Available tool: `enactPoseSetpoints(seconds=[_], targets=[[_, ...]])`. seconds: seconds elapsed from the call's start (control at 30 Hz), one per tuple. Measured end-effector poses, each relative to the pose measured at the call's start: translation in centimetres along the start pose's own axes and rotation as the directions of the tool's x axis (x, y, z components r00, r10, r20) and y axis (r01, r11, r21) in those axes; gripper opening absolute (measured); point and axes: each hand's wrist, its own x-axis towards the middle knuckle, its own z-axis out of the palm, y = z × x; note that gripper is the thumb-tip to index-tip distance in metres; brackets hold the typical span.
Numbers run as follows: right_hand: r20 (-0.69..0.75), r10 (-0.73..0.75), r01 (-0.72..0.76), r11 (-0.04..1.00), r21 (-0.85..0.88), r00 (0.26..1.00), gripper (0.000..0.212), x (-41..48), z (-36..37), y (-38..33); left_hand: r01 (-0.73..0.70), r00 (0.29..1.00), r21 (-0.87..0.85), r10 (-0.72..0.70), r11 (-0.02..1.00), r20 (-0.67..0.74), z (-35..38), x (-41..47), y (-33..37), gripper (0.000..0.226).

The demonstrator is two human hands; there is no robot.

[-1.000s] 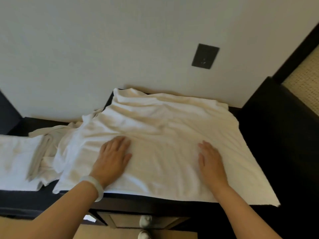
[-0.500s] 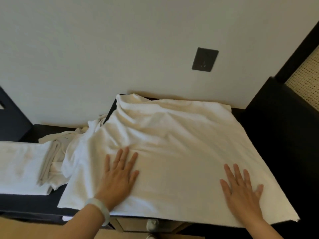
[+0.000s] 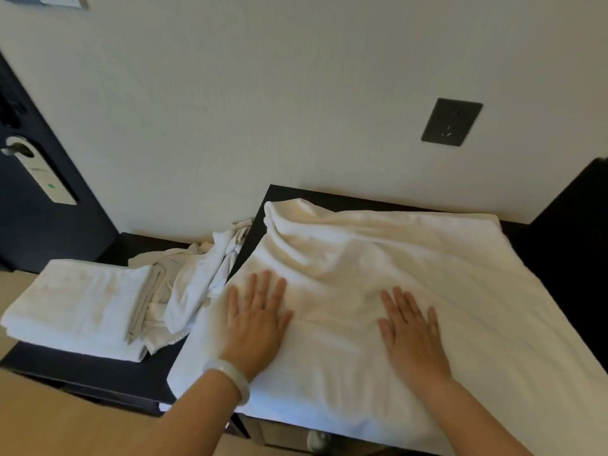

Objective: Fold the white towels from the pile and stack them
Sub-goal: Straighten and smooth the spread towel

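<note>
A large white towel (image 3: 411,264) lies spread over a dark table top (image 3: 296,194), wrinkled toward the wall. My left hand (image 3: 256,320), with a pale bangle on the wrist, presses flat on the towel's left part, fingers spread. My right hand (image 3: 411,334) lies flat on the towel's middle, fingers apart. Left of the table, a crumpled pile of white towels (image 3: 194,274) rests on a lower dark bench (image 3: 98,366). A folded white towel (image 3: 79,304) sits at the bench's left end, touching the pile.
A white wall with a dark socket plate (image 3: 450,121) rises right behind the table. A dark door with a handle and lock plate (image 3: 39,172) stands at far left. A dark panel (image 3: 575,225) borders the table on the right. Wooden floor (image 3: 49,422) shows below.
My right hand has slid left from the towel's right front corner to its middle. The left hand stays flat on the towel's left part. The view has shifted, showing more of the bench and door.
</note>
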Motion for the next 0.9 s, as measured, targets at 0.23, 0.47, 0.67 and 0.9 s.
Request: enactPoseSetpoints(seconds=[0.23,0.47,0.67,0.9], targets=[[-0.017,0.046,-0.046,0.998,-0.05,0.999,0.059,-1.4,1.5,1.6,-0.042,0.999,-0.044,0.042,0.998,-0.001,1.4,-1.4,-0.8,0.066],[-0.203,-0.019,0.025,0.999,0.029,0.979,0.091,-1.2,-0.3,0.5,0.001,1.0,-0.01,-0.001,1.0,0.019,0.2,-2.0,-0.3,0.063],[-0.452,-0.032,0.025,0.999,-0.021,0.891,0.057,1.9,0.2,0.6,0.006,1.0,0.005,-0.006,1.0,-0.001,-0.2,-2.0,-0.1,0.056],[-0.333,-0.216,0.244,0.969,0.043,0.918,0.025,8.4,-3.0,0.1,0.169,0.976,-0.297,-0.201,0.94,-0.082,-0.8,2.3,-2.9,0.04]])
